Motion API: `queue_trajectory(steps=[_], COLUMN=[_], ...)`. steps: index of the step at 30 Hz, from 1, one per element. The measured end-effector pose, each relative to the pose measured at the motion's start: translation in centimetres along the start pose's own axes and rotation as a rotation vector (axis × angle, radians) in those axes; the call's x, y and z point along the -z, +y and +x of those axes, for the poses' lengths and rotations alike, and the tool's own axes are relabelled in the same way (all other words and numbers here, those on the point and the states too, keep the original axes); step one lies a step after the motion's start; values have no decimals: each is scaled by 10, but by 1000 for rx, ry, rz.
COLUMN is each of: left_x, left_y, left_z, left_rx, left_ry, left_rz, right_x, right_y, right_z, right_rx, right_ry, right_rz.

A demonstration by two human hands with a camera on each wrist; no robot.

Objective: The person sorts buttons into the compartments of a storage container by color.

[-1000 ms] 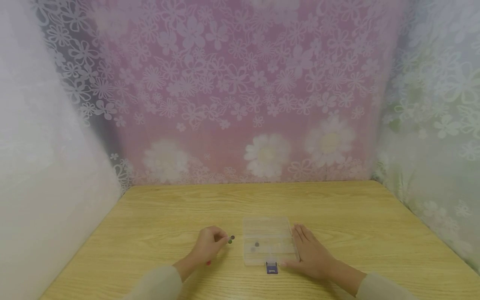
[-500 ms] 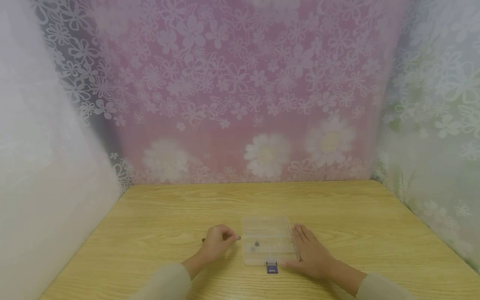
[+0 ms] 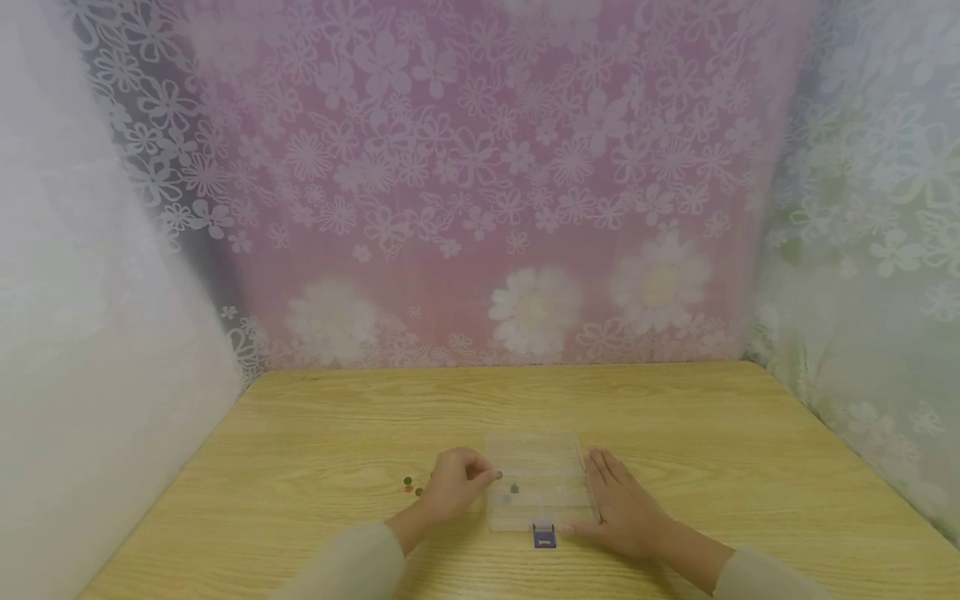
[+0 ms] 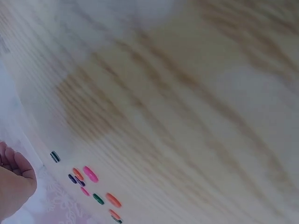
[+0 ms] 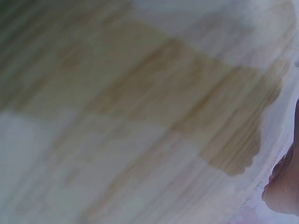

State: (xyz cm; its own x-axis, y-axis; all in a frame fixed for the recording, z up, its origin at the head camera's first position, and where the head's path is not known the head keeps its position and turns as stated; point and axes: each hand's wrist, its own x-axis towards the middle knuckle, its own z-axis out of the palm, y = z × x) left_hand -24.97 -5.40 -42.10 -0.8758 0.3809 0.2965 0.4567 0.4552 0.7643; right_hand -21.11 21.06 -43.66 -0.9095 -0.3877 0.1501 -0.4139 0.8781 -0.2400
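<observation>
A clear plastic compartment box [image 3: 532,450] lies on the table, its purple latch [image 3: 544,536] facing the near side. My left hand [image 3: 456,485] pinches a small dark disc [image 3: 498,475] between thumb and fingertips at the box's left edge. Inside the box, a dark disc [image 3: 513,489] shows in a left compartment, with a paler spot near it. My right hand [image 3: 628,510] rests with straight fingers along the box's right side, thumb by the near edge. The left wrist view shows part of the left hand [image 4: 16,179]; what it pinches is hidden there.
Loose small discs lie left of my left hand, including a green disc [image 3: 407,481] partly clear of the wrist. The left wrist view shows several, among them a pink disc [image 4: 90,174] and an orange disc [image 4: 113,200]. A flowered curtain [image 3: 480,208] hangs behind the table.
My left hand has moved right from the loose discs to the box's left edge, carrying the dark disc. Discs behind the hand have come into view. The right hand and box have stayed put.
</observation>
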Motion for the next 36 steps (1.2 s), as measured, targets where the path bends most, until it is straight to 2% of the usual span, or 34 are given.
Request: queue_trajectory(steps=[7, 14, 21, 26, 32, 36], left_x=[-12, -19, -24, -27, -31, -33], left_y=[8, 12, 11, 11, 19, 21], left_z=[6, 11, 14, 16, 13, 12], left_rx=[0, 53, 29, 22, 72, 92], left_ry=[-6, -40, -62, -67, -52, -40], left_rz=[8, 35, 46, 95, 194, 205], right_x=[1, 0, -5, -6, -5, -4], right_y=[-1, 0, 3, 4, 3, 2], right_z=[0, 0, 0, 0, 0, 0], right_rx=[-3, 5, -5, -1, 10, 5], right_ry=[-14, -4, 13, 28, 32, 29], right_rz=[-1, -3, -6, -22, -34, -31])
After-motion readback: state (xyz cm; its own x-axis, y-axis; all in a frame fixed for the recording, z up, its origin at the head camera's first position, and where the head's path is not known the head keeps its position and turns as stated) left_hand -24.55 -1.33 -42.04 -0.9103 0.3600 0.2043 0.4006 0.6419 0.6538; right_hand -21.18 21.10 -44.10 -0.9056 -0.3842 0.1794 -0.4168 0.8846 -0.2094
